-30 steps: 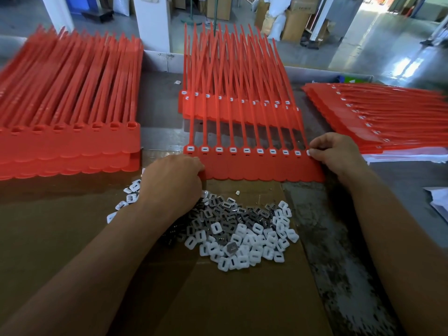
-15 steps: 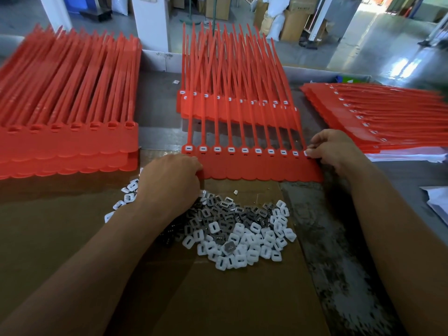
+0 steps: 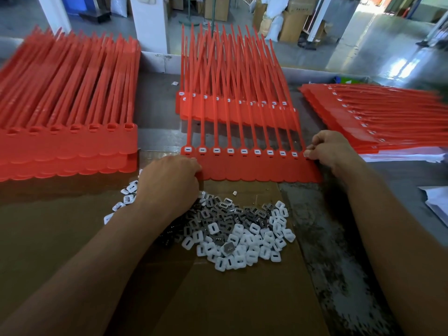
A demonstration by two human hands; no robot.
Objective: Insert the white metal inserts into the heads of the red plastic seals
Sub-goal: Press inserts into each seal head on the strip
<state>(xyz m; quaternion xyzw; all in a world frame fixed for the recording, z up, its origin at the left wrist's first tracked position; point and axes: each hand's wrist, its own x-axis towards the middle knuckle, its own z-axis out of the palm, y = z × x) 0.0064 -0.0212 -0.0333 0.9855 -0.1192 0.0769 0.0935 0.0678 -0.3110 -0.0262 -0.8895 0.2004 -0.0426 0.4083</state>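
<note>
Red seal strip [image 3: 254,169] lies flat on the bench [image 3: 339,238], and I count nine seated inserts [image 3: 243,151] in its heads. Right hand [image 3: 332,151] pinches its right end. Left hand [image 3: 169,183] is curled at its left corner, grip hidden. Loose insert pile [image 3: 242,238] sits just below, uncountable. Three more: left stack [image 3: 68,141], centre stack [image 3: 232,105], right stack [image 3: 388,117].

We log a factory floor: bulk stacks of red seals [image 3: 68,112] across the counter [image 3: 157,105]; cardboard cartons [image 3: 291,25], a white pillar [image 3: 149,23] and a concrete floor [image 3: 375,44] at frame top.

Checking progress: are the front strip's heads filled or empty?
Filled: each visible head on the front strip shows a white insert; the right hand hides the last.
</note>
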